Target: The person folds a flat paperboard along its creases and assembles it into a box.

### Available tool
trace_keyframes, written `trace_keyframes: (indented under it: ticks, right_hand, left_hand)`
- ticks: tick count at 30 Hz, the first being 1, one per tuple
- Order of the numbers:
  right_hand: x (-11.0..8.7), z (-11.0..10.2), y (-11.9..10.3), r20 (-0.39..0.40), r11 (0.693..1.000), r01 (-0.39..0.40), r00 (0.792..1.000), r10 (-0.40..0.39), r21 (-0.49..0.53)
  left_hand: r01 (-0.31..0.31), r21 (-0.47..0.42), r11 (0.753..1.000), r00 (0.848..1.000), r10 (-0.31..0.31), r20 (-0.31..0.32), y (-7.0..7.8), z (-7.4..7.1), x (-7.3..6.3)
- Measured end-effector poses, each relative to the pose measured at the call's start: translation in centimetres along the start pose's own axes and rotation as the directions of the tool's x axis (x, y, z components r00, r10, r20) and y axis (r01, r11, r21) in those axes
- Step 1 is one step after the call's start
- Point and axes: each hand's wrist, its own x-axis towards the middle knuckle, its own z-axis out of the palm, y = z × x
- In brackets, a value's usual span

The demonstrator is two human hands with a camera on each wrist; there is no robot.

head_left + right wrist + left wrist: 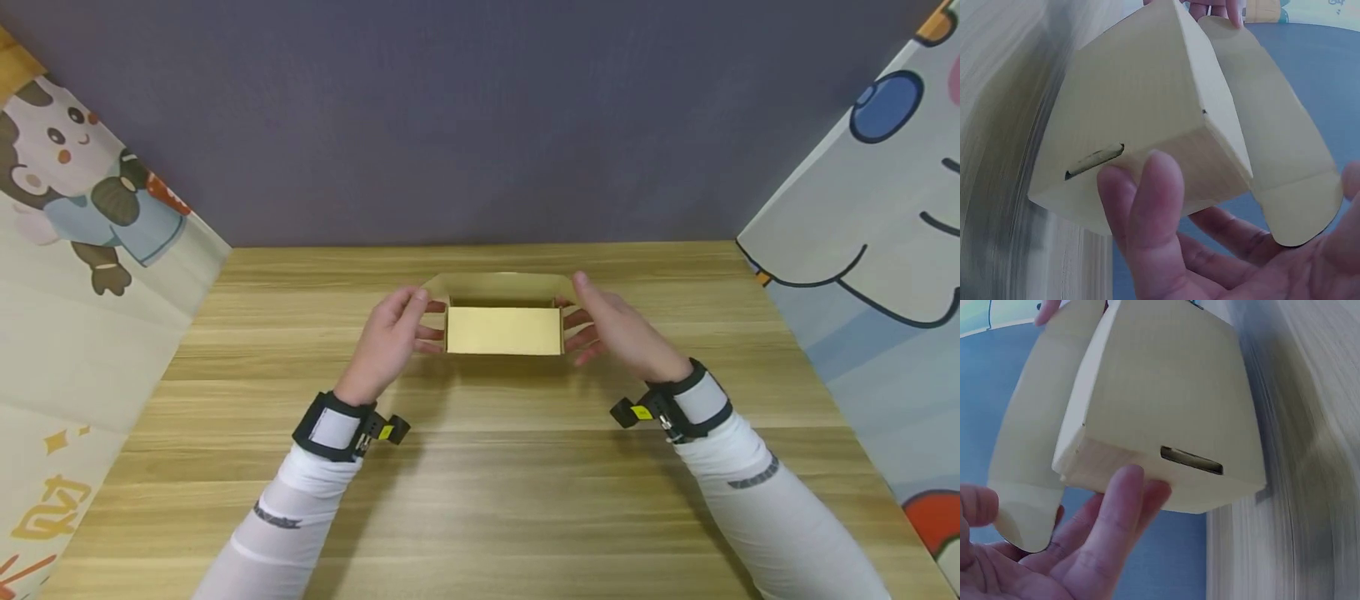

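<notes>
A small tan cardboard box (504,331) stands on the wooden table, its lid flap (506,286) raised at the far side. At the left end my left hand (386,337) holds the box, thumb on the flap's rounded end tab (1025,519) and fingers along the side wall. My right hand (622,333) holds the opposite end, with its thumb at the other end tab (1304,209) and fingers by the side wall. Narrow slots (1191,460) show at the box's lower edge in both wrist views. The head view does not show the bottom of the box's inside.
The wood-grain table (510,500) extends around the box. A dark blue-grey wall (480,125) rises behind it. Printed cartoon panels (847,217) stand along the left and right sides. Each wrist wears a strap (335,427) with a small camera.
</notes>
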Motion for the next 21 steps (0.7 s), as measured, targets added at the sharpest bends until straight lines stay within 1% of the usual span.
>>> trace_keyframes:
  ticks: [6,11,17,21]
  right_hand:
    - [0.35,0.6,0.16,-0.017,0.999,-0.048,0.999,0.047,-0.019]
    - [0.63,0.93,0.4,-0.039,0.996,-0.068,0.997,0.066,-0.049]
    - [0.86,1.02,0.6,-0.058,0.997,-0.065,0.996,0.064,-0.028]
    - [0.81,0.98,0.61,-0.112,0.998,-0.04,0.993,0.034,-0.052]
  left_hand:
    - [0.067,0.008,0.998,0.998,-0.067,-0.018,-0.03,0.31,-0.18]
    - [0.097,0.027,0.995,0.995,-0.096,-0.035,-0.15,0.54,-0.04]
    - [0.11,0.04,0.993,0.993,-0.108,-0.057,-0.25,0.68,0.24]
    - [0.132,0.015,0.991,0.99,-0.131,-0.055,-0.45,0.68,0.34]
